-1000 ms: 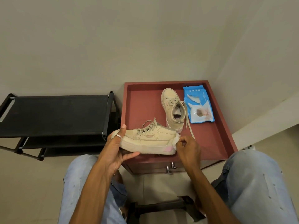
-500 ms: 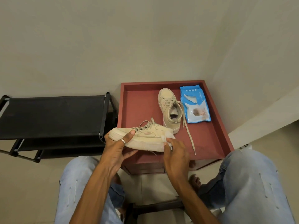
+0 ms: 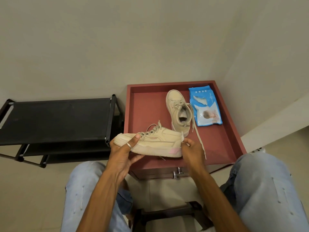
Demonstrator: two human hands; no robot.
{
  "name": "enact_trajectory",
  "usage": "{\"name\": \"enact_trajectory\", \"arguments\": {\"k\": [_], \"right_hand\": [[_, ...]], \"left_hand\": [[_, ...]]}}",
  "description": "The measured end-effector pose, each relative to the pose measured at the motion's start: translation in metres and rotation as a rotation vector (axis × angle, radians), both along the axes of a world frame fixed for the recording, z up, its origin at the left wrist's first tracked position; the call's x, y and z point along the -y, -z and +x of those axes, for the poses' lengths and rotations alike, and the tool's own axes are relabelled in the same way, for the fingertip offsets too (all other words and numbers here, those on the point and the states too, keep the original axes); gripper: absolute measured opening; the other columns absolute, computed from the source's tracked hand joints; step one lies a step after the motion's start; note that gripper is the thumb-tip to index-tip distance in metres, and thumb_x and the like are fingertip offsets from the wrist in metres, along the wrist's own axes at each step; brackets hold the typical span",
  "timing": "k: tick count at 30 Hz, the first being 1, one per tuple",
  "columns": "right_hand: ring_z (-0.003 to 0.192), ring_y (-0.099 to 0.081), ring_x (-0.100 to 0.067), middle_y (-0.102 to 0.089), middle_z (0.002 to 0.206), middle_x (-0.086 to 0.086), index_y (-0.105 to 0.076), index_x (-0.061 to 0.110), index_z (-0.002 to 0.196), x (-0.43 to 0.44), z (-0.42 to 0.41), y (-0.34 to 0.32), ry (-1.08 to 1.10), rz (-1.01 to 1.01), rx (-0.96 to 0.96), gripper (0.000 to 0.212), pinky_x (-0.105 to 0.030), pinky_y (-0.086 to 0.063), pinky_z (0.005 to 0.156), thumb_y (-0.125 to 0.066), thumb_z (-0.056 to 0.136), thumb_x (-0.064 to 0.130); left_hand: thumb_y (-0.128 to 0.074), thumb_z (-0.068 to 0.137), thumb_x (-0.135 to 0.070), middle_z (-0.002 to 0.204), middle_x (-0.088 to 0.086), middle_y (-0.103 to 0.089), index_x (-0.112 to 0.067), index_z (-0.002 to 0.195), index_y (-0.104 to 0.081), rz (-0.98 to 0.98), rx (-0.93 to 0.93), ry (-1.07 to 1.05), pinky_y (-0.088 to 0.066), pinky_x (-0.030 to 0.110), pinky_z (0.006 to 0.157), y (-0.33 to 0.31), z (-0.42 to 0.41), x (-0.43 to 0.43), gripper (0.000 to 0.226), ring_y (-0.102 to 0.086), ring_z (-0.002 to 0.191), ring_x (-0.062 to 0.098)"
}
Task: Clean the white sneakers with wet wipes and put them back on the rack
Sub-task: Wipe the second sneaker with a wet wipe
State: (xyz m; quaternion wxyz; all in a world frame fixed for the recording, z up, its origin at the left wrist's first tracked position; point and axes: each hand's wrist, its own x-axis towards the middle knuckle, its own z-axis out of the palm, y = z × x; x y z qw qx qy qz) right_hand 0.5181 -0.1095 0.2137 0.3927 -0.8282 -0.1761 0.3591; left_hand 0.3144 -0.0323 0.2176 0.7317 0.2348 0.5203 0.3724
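Pale walls meet in a corner behind a red table with a raised rim, and a black shoe rack stands just to its left. Over the table's near edge, the left hand grips one sneaker by the toe end, thumb on top and fingers curled under the sole, with the toe pointing left. At its heel, the right hand pinches a white wipe against the shoe. On the table sits the second sneaker, upright, laces loose, with a blue pack of wipes just beside it on the right.
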Motion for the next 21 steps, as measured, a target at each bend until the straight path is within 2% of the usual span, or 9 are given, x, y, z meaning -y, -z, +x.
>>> {"name": "enact_trajectory", "arguments": {"k": [3, 7, 10, 12, 13, 15, 17, 19, 21], "right_hand": [[0.103, -0.063, -0.024, -0.069, 0.119, -0.007, -0.067, 0.017, 0.125, 0.010, -0.016, -0.006, -0.017, -0.032, 0.278, 0.031, -0.025, -0.046, 0.084, -0.052, 0.098, 0.014], [0.100, -0.066, -0.024, -0.072, 0.111, -0.008, -0.069, 0.013, 0.122, 0.010, -0.029, -0.005, -0.046, 0.064, 0.402, 0.030, -0.030, -0.051, 0.085, -0.053, 0.097, 0.010], [0.093, -0.065, -0.024, -0.073, 0.105, -0.006, -0.071, 0.018, 0.119, 0.001, -0.018, -0.009, 0.003, 0.020, 0.312, 0.027, -0.026, -0.046, 0.076, -0.055, 0.098, 0.017], [0.085, -0.064, -0.021, -0.072, 0.093, -0.003, -0.074, 0.022, 0.110, -0.008, -0.005, -0.006, 0.004, 0.023, 0.149, 0.022, -0.028, -0.046, 0.071, -0.056, 0.097, 0.022], [0.082, -0.064, -0.020, -0.072, 0.088, 0.000, -0.076, 0.023, 0.102, -0.012, 0.002, -0.004, -0.015, 0.034, 0.045, 0.020, -0.029, -0.048, 0.069, -0.057, 0.097, 0.023], [0.091, -0.069, -0.023, -0.075, 0.089, 0.003, -0.077, 0.020, 0.090, -0.020, 0.015, 0.008, -0.039, 0.047, -0.169, 0.024, -0.035, -0.055, 0.074, -0.055, 0.096, 0.014], [0.101, -0.069, -0.029, -0.077, 0.091, -0.001, -0.077, 0.017, 0.090, -0.024, 0.023, 0.017, -0.032, 0.040, -0.289, 0.030, -0.036, -0.057, 0.082, -0.052, 0.091, 0.002], [0.095, -0.071, -0.025, -0.077, 0.087, 0.000, -0.076, 0.018, 0.090, -0.021, 0.021, 0.012, -0.014, 0.062, -0.304, 0.031, -0.032, -0.058, 0.080, -0.051, 0.091, -0.001], [0.082, -0.068, -0.016, -0.075, 0.087, 0.002, -0.075, 0.020, 0.098, -0.014, 0.011, 0.002, 0.031, 0.091, -0.217, 0.027, -0.022, -0.056, 0.068, -0.053, 0.094, 0.004]], "left_hand": [[-0.093, 0.056, -0.024, 0.131, 0.018, -0.065, -0.019, 0.140, -0.043, 0.003, 0.014, -0.012, -0.063, 0.053, 0.071, -0.001, 0.000, 0.000, 0.098, -0.069, 0.114, 0.033], [-0.090, 0.062, -0.020, 0.131, 0.016, -0.064, -0.022, 0.139, -0.042, 0.004, 0.011, 0.004, -0.063, 0.057, 0.074, 0.001, -0.001, -0.001, 0.091, -0.068, 0.116, 0.033], [-0.101, 0.052, -0.028, 0.134, 0.018, -0.064, -0.018, 0.143, -0.045, -0.004, 0.014, 0.052, -0.063, 0.054, 0.074, 0.003, -0.004, -0.004, 0.107, -0.069, 0.116, 0.033], [-0.105, 0.041, -0.033, 0.134, 0.017, -0.065, -0.018, 0.143, -0.046, -0.012, 0.004, 0.070, -0.062, 0.053, 0.076, 0.002, -0.005, -0.004, 0.119, -0.069, 0.115, 0.034], [-0.105, 0.043, -0.032, 0.134, 0.017, -0.065, -0.019, 0.143, -0.046, -0.009, -0.003, 0.075, -0.062, 0.053, 0.076, 0.002, -0.004, -0.004, 0.116, -0.069, 0.115, 0.034], [-0.098, 0.052, -0.027, 0.132, 0.016, -0.066, -0.020, 0.142, -0.045, 0.004, -0.011, 0.072, -0.062, 0.052, 0.075, 0.002, -0.004, -0.003, 0.105, -0.069, 0.115, 0.034], [-0.097, 0.053, -0.027, 0.132, 0.017, -0.066, -0.020, 0.142, -0.045, 0.010, -0.007, 0.068, -0.063, 0.051, 0.075, 0.003, -0.003, -0.003, 0.104, -0.069, 0.115, 0.034], [-0.098, 0.053, -0.028, 0.133, 0.018, -0.065, -0.019, 0.143, -0.045, 0.010, -0.002, 0.056, -0.062, 0.051, 0.075, 0.004, -0.004, -0.003, 0.105, -0.069, 0.115, 0.033], [-0.098, 0.055, -0.028, 0.133, 0.017, -0.065, -0.020, 0.142, -0.046, 0.014, -0.006, 0.044, -0.063, 0.052, 0.075, 0.004, -0.004, -0.002, 0.103, -0.070, 0.115, 0.032]]}}
